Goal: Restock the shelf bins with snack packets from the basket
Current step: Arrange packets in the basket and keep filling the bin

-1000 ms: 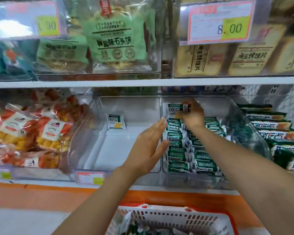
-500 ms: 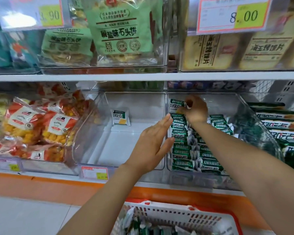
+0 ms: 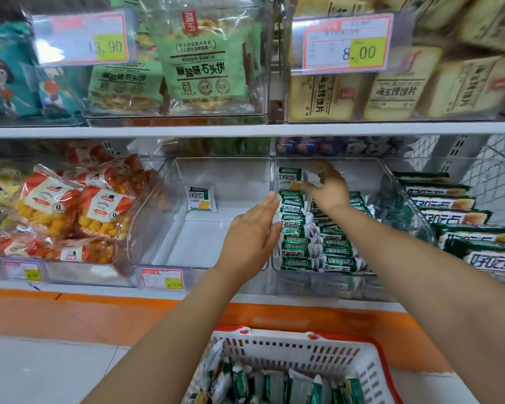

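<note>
Meanwhile right hand (image 3: pixel 328 191) pinches packet (image 3: pixel 288 178) (left hand (image 3: pixel 250 234) flat).

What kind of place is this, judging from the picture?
Most likely a grocery shop or supermarket aisle. A price tag hangs above, a clear bin holds rows of snack packets, and a basket with more packets stands below.

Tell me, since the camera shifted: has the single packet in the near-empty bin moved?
No. The single packet still sits against the near-empty bin's back wall, as before.
</note>
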### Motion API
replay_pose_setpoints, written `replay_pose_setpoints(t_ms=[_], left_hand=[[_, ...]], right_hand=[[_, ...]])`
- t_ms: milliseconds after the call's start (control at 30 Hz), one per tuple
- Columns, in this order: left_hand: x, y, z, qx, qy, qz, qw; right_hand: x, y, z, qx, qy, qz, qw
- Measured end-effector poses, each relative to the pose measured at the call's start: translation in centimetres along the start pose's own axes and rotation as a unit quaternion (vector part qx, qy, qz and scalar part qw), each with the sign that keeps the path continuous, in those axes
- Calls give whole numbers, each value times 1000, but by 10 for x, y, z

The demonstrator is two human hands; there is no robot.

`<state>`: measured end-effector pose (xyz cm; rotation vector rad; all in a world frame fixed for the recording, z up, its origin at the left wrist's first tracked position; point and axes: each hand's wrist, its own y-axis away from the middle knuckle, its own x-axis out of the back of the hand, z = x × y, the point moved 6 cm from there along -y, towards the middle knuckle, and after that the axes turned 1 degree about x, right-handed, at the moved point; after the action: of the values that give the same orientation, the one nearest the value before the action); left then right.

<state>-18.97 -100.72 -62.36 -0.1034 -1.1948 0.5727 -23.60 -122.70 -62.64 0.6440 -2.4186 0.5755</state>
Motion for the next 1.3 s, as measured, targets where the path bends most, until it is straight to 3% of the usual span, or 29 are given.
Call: replay_pose_setpoints(t_ms=[300,533,633,733,867,1033,1133,1300], left_hand=[[4,44,27,41,-63,-14,997],[16,111,43,-22,-73,63,995],[11,149,30,-14,-90,79,993],[-10,188,-4,49,-109,23,993],[-45,242,-62,177,-125,-101,971],[-79,287,-114,280,-137,-221,924],[-95,302,-127,304,-117,-226,918],[-105,306,-130,303,-95,-171,933]], right_hand=[[32,99,-26,68,-69,-28,995],[27,196,-46,93,-174,-97,975],[4,233,-37,86,-166,-151,971],[-29,266,-12,75,-124,-190,971],[-95,298,35,-4,-60,-274,960],[-168,327,75,-46,29,-402,914],[-200,331,88,-56,59,-412,908],[-237,334,98,-69,74,-432,896]])
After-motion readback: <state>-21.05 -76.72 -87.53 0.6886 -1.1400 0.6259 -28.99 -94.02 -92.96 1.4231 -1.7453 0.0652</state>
